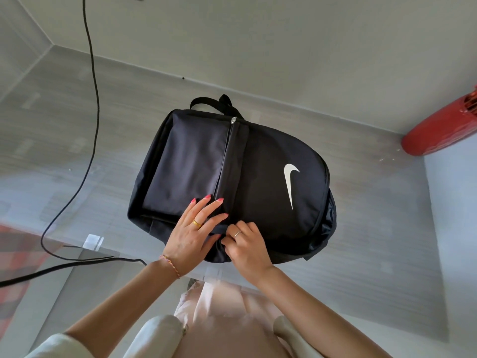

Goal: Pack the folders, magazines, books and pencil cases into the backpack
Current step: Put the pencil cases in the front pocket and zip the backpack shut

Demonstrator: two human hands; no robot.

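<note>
A: While lying flat on grey table, black backpack front up, pocket zipper shut. Hands?

B: Left hand spread flat, gripping nothing, likely pinning fabric. Right hand clenched at near edge, probably pinching a zip pull; hidden. Black cable left, red object right. 0 folders seen.

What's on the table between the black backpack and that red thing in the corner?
Nothing big: between the backpack and the red thing the head view shows bare grey table, with only a few tiny specks.
</note>
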